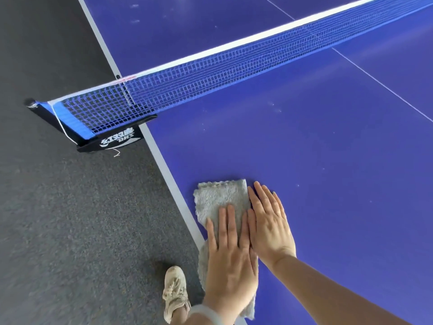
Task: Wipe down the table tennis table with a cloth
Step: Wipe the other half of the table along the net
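A grey fluffy cloth (216,198) lies flat on the blue table tennis table (328,172), close to its white left edge line. My left hand (230,256) presses down on the cloth with straight fingers. My right hand (269,224) lies flat beside it, its fingers partly on the cloth's right edge and partly on the table. The near end of the cloth is hidden under my left hand and hangs toward the table's edge.
A blue net (210,76) with a white top band crosses the table beyond the cloth. Its black clamp post (110,139) juts over the left edge. Dark grey carpet (58,207) lies left of the table, with my light shoe (174,289) on it.
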Demonstrator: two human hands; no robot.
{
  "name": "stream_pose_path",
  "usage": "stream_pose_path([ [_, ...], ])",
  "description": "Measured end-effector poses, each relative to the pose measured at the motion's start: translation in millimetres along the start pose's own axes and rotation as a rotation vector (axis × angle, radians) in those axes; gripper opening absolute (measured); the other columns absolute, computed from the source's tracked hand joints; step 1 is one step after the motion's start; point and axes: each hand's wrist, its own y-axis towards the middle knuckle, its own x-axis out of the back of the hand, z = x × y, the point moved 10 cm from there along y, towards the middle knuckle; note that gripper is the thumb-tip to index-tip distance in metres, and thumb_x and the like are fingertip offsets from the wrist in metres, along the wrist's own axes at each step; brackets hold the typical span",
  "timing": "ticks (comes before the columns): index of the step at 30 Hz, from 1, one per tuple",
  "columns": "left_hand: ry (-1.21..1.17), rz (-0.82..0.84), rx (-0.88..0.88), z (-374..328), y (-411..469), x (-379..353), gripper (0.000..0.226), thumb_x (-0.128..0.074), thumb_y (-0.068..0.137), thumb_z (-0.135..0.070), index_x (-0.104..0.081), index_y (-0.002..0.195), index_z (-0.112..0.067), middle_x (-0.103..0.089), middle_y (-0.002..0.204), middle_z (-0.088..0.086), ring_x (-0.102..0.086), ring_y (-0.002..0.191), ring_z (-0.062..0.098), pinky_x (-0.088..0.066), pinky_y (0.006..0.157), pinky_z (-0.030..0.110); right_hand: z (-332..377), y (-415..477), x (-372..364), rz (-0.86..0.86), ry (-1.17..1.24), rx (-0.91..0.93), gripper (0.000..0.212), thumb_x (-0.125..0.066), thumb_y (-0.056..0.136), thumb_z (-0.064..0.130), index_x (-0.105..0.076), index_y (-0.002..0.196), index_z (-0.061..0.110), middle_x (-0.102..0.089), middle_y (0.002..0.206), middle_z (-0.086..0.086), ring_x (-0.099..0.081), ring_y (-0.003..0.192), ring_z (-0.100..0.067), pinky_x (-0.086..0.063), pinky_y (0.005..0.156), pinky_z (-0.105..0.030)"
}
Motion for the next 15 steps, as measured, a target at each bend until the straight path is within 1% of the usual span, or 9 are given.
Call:
stream_pose_path([
  [2,-0.008,0.003,-0.085,7.9,5.0,4.4,0.065,-0.033,0.097,-0.038,-0.023,0.155,-0.011,-0.007,0.163,0.021,-0.004,0.151,0.035,-0.014,0.117,0.06,-0.6,-0.5,1.1,-0.005,0.046,0.002,0.053,-0.025,0.106,0.031,-0.019,0.158,0.018,-0.01,0.165,0.005,0.002,0.151,-0.005,0.007,0.124,-0.027],
  [4,0.036,0.016,-0.118,34.2,34.2,13.7,0.061,-0.028,0.099,-0.04,-0.022,0.156,-0.018,-0.009,0.164,0.015,-0.003,0.152,0.031,-0.012,0.119,0.057,-0.5,-0.6,2.6,-0.011,0.065,0.007,0.053,-0.031,0.107,0.03,-0.023,0.157,0.018,-0.012,0.164,0.006,0.001,0.15,-0.004,0.006,0.124,-0.026],
  [5,0.079,0.017,-0.09,54.5,55.9,19.5,0.061,-0.024,0.1,-0.04,-0.018,0.157,-0.021,-0.008,0.164,0.013,-0.002,0.152,0.029,-0.01,0.12,0.056,-0.1,-1.1,2.9,-0.014,0.061,0.013,0.052,-0.034,0.107,0.029,-0.024,0.157,0.017,-0.013,0.164,0.006,0.0,0.15,-0.004,0.006,0.123,-0.026],
  [7,0.146,0.016,0.051,104.0,104.7,31.8,0.06,-0.016,0.101,-0.041,-0.009,0.158,-0.026,-0.005,0.165,0.011,0.001,0.152,0.028,-0.006,0.12,0.055,-0.5,-2.2,3.4,-0.02,0.05,0.008,0.053,-0.033,0.106,0.033,-0.025,0.157,0.018,-0.014,0.164,0.006,0.0,0.149,-0.003,0.007,0.123,-0.024],
  [9,0.165,0.012,0.241,151.8,149.4,45.5,0.059,-0.008,0.101,-0.041,-0.002,0.158,-0.026,0.0,0.165,0.011,0.003,0.152,0.029,-0.004,0.12,0.055,-1.5,-2.0,3.0,-0.011,0.04,-0.006,0.057,-0.022,0.104,0.042,-0.023,0.157,0.02,-0.012,0.164,0.007,0.004,0.148,-0.001,0.008,0.122,-0.024],
  [11,0.138,0.024,0.392,181.7,176.0,52.8,0.059,-0.005,0.101,-0.04,0.001,0.157,-0.025,0.004,0.165,0.012,0.005,0.152,0.029,-0.002,0.12,0.056,-1.6,-1.3,2.7,-0.017,0.042,-0.013,0.062,-0.013,0.101,0.046,-0.024,0.157,0.02,-0.013,0.164,0.007,0.003,0.148,-0.002,0.007,0.123,-0.024],
  [13,0.123,0.016,0.442,183.4,185.9,53.3,0.059,-0.007,0.101,-0.038,0.002,0.157,-0.023,0.006,0.164,0.011,0.007,0.151,0.028,-0.001,0.12,0.056,-1.6,-0.2,2.2,-0.018,0.041,-0.02,0.063,-0.013,0.1,0.047,-0.026,0.157,0.02,-0.015,0.164,0.007,0.001,0.148,-0.002,0.005,0.123,-0.025],
  [15,0.121,0.001,0.423,160.3,176.8,49.9,0.06,-0.009,0.101,-0.037,0.004,0.157,-0.02,0.008,0.164,0.011,0.008,0.151,0.028,0.0,0.12,0.056,-3.3,-1.0,1.4,-0.011,0.042,-0.032,0.063,-0.013,0.1,0.047,-0.025,0.157,0.021,-0.014,0.164,0.008,0.0,0.149,-0.003,0.005,0.123,-0.025],
])
